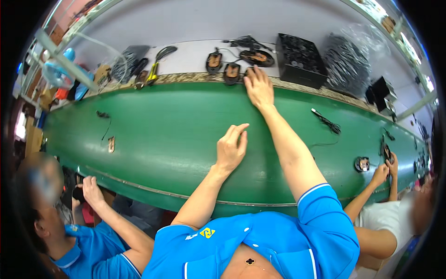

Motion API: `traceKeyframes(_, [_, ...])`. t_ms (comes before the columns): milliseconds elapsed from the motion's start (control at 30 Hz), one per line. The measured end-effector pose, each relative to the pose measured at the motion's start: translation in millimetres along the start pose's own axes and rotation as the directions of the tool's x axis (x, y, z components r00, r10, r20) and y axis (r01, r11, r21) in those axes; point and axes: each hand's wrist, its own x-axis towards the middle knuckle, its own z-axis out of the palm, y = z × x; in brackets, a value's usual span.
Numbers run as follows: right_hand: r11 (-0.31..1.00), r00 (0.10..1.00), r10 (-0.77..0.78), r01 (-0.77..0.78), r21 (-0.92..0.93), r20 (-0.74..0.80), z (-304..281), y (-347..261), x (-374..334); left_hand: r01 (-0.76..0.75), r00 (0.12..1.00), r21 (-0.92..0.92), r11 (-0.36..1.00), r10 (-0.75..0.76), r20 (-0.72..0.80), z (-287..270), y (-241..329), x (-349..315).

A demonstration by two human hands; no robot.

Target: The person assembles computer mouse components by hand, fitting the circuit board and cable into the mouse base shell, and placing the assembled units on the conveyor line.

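My right hand (260, 90) stretches to the far ledge, its fingers spread over a dark mouse part (247, 73) that is mostly hidden beneath them. Whether the fingers grip it does not show. Beside it lie an opened black computer mouse (231, 73) with an orange-brown board inside, a second one (214, 62) to its left, and a third (258, 57) just behind my fingers. Over the green belt, my left hand (230, 149) is loosely bent, thumb and fingers apart, with nothing in it.
A black box of small dark parts (301, 58) and a bag of dark pieces (346, 65) stand on the right ledge. A coiled cable (329, 123) lies on the green belt (172, 125). Yellow-handled pliers (152, 74) rest at left. Co-workers sit on both sides.
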Motion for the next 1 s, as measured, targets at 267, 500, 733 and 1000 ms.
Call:
traceKeyframes(267, [0.989,0.998,-0.064,0.063,-0.132,-0.006,-13,46,-21,-0.073,0.997,-0.023,0.997,0.073,-0.030,5,21,-18])
traceKeyframes(500, [0.999,0.998,0.001,0.002,-0.045,0.068,-25,30,-25,-0.031,0.999,-0.018,0.999,0.030,-0.038,1,19,-26])
traceKeyframes(733, [0.999,0.989,-0.013,0.018,-0.028,0.149,-30,26,-25,-0.056,0.996,0.002,0.998,0.056,-0.074,-3,17,-33])
traceKeyframes(1000, [0.995,0.989,-0.035,0.048,-0.087,0.145,-36,47,-31,-0.092,0.993,-0.004,0.996,0.092,-0.068,0,21,-41])
